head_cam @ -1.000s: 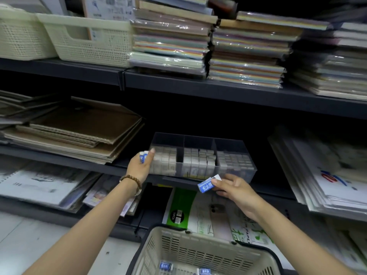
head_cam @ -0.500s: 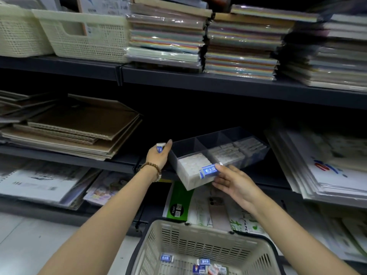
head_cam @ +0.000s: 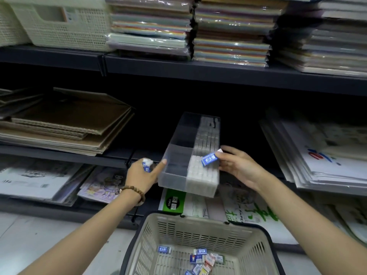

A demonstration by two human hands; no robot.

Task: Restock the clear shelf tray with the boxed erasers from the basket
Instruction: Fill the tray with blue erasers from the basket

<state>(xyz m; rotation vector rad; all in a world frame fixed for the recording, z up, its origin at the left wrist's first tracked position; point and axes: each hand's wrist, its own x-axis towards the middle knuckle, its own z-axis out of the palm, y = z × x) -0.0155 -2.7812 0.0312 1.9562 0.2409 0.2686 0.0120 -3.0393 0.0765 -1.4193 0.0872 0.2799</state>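
My right hand (head_cam: 238, 167) pinches a small blue-and-white boxed eraser (head_cam: 209, 159) at its fingertips, beside the right wall of the clear plastic divided shelf tray (head_cam: 174, 165). My left hand (head_cam: 140, 173) curls round a second boxed eraser (head_cam: 147, 164), its index finger straight against the tray's left wall. The right-hand cells look full and the left ones bare, so I'd lay both boxes flat on the left. The tray's front end overhangs the dark metal shelf lip (head_cam: 111, 158), so I'd press lightly. There is open room above the tray. The beige slotted plastic basket (head_cam: 198, 225) holding loose boxed erasers (head_cam: 200, 257) sits directly below.
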